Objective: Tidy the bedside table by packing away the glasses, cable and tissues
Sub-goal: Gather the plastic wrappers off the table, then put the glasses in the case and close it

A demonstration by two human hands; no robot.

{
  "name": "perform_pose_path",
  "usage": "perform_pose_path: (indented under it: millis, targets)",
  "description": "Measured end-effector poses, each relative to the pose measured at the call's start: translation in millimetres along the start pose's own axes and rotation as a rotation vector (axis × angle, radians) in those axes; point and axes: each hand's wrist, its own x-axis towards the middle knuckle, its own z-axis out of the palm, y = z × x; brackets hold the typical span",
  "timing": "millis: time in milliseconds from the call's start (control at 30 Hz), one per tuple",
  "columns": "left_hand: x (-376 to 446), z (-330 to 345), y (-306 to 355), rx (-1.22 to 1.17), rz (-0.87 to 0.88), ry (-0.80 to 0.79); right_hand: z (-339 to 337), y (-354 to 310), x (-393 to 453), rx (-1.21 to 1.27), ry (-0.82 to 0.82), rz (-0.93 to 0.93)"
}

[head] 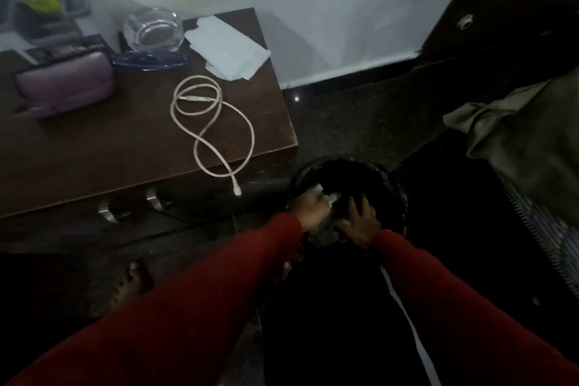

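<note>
A white cable (213,122) lies looped on the dark wooden bedside table (94,160), its plug hanging over the front edge. White tissues (227,48) rest at the table's back right corner. Blue glasses (150,59) lie in front of a glass bowl, next to a purple case (65,84). Both hands are down over a black bin (388,178) on the floor to the right of the table. My left hand (310,208) is closed around crumpled white tissue (327,196) at the bin's mouth. My right hand (360,222) has its fingers spread inside the bin.
A clear glass bowl (153,30) stands at the table's back. A grey organiser tray (40,14) sits at the far left. Metal drawer handles (108,211) show below the table top. A bed with a rumpled sheet (513,122) is at the right. A bare foot (131,285) rests on the floor.
</note>
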Motion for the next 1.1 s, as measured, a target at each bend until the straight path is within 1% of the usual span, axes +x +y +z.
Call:
perform_pose_path:
  millis: [33, 100, 167, 267, 367, 433, 533, 600, 733, 800, 867, 933, 1000, 1033, 1100]
  targets:
    - [-7.4, -8.6, 4.6, 0.021, 0.007, 0.000, -3.4, -2.9, -3.4, -0.033, 0.061, -0.028]
    - [-26.0, -22.9, 13.7, 0.034, 0.044, -0.006, -17.6, -11.1, -13.0, -0.032, 0.211, -0.141]
    - [-50.8, -37.7, 20.9, 0.017, 0.088, -0.021, -37.0, -23.9, -28.2, -0.027, 0.307, -0.250]
    - [-96.4, -67.1, 32.0, -0.120, 0.145, -0.012, -68.2, -53.2, -56.5, 0.021, 0.463, -0.363]
    - [-146.0, -107.5, 40.9, -0.305, 0.232, 0.074, -98.8, -98.7, -89.2, 0.131, 0.678, -0.496]
    - [-177.9, -138.1, 41.1, -0.421, 0.296, 0.184, -115.9, -134.5, -113.3, 0.216, 0.772, -0.583]
    - [-220.8, -184.5, 33.1, -0.587, 0.355, 0.381, -131.7, -190.1, -148.5, 0.335, 0.825, -0.700]
    - [-245.0, -210.6, 23.6, -0.713, 0.368, 0.464, -135.2, -226.8, -168.1, 0.388, 0.857, -0.766]
    - [-274.8, -241.6, -7.4, -0.934, 0.373, 0.599, -131.7, -284.8, -187.9, 0.539, 0.884, -0.781]
    - [-272.7, -248.0, -25.0, -0.999, 0.322, 0.635, -120.7, -301.8, -183.7, 0.591, 0.918, -0.768]
    - [-263.7, -255.7, -35.4, -1.028, 0.246, 0.630, -107.4, -314.1, -173.6, 0.522, 0.981, -0.736]
    - [-253.8, -267.0, -37.9, -1.045, 0.220, 0.626, -100.2, -326.7, -163.6, 0.334, 1.019, -0.660]
    - [-244.2, -278.5, -34.9, -1.043, 0.221, 0.643, -99.1, -338.1, -155.0, 0.166, 0.981, -0.580]
    - [-239.5, -283.2, -33.4, -1.039, 0.216, 0.655, -98.2, -342.0, -150.8, 0.122, 0.942, -0.555]
    - [-230.1, -289.5, -34.8, -1.035, 0.195, 0.668, -94.1, -347.9, -141.2, 0.068, 0.868, -0.576]
